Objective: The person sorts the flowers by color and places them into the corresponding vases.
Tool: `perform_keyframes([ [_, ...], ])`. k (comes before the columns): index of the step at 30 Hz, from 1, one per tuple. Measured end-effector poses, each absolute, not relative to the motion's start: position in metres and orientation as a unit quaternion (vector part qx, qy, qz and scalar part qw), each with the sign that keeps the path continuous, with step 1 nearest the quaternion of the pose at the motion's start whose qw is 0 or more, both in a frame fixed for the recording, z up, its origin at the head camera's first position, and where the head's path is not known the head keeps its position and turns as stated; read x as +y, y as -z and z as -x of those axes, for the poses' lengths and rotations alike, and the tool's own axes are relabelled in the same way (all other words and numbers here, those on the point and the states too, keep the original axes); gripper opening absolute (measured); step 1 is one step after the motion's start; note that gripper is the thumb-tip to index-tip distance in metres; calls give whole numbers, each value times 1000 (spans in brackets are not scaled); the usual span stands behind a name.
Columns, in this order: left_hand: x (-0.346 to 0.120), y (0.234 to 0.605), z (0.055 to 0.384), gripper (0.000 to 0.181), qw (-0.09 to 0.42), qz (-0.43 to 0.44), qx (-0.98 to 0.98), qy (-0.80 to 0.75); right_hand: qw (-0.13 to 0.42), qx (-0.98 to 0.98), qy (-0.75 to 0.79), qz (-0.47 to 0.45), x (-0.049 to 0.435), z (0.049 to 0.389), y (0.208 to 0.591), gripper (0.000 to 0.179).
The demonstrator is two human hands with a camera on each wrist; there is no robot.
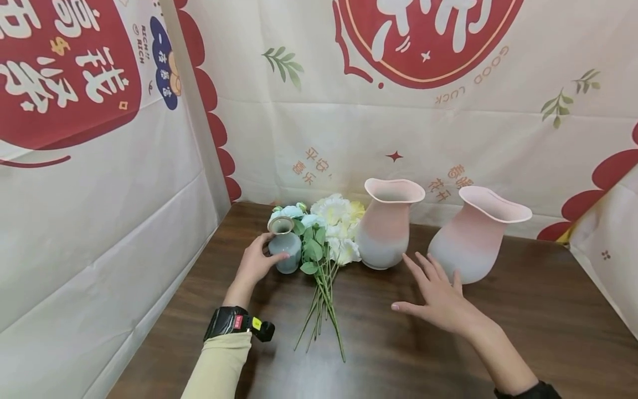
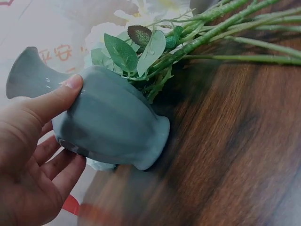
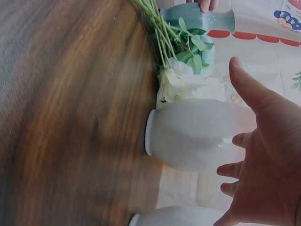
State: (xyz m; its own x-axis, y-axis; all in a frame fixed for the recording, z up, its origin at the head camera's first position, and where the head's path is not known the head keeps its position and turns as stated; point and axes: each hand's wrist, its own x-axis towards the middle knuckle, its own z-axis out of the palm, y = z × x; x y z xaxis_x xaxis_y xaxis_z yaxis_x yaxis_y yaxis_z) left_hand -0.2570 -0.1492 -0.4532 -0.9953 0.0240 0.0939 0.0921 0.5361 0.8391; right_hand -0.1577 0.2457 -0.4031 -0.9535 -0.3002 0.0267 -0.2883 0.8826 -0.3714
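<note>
My left hand (image 1: 256,260) grips a small blue-grey vase (image 1: 286,252), thumb on one side of its body and fingers on the other. In the left wrist view the glossy vase (image 2: 108,117) shows its flared mouth and narrow foot. Just right of it lies a bunch of artificial flowers (image 1: 339,219), white and pale blue, with green stems (image 1: 324,299) toward me. Two larger pink-and-white vases, a left one (image 1: 384,238) and a right one (image 1: 468,244), have wavy rims. My right hand (image 1: 441,299) is spread in front of them, holding nothing, thumb pointing left.
Everything stands on a dark wood-grain table (image 1: 379,354). A printed cream cloth (image 1: 319,127) with red scalloped edging hangs behind the table, and another printed cloth (image 1: 164,210) hangs along the left. A black band (image 1: 229,322) with a small device circles the left wrist.
</note>
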Motion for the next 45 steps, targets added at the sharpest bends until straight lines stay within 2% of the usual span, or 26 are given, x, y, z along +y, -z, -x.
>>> perform_keyframes([
  [6,-148,452,259,68,32,19,-861,508,-13,965,182,188,236,159,406,108],
  [11,-149,454,257,69,24,17,-857,514,-47,956,193,215,226,161,408,82],
  [14,-148,456,255,70,23,18,-853,521,-48,953,208,217,218,162,410,68],
  [19,-146,459,253,71,29,16,-848,530,-24,946,243,211,199,167,413,58],
  [29,-147,458,253,69,39,13,-844,535,17,928,307,211,163,181,431,51],
  [45,-146,462,255,69,38,11,-832,554,52,899,398,175,146,195,461,43],
])
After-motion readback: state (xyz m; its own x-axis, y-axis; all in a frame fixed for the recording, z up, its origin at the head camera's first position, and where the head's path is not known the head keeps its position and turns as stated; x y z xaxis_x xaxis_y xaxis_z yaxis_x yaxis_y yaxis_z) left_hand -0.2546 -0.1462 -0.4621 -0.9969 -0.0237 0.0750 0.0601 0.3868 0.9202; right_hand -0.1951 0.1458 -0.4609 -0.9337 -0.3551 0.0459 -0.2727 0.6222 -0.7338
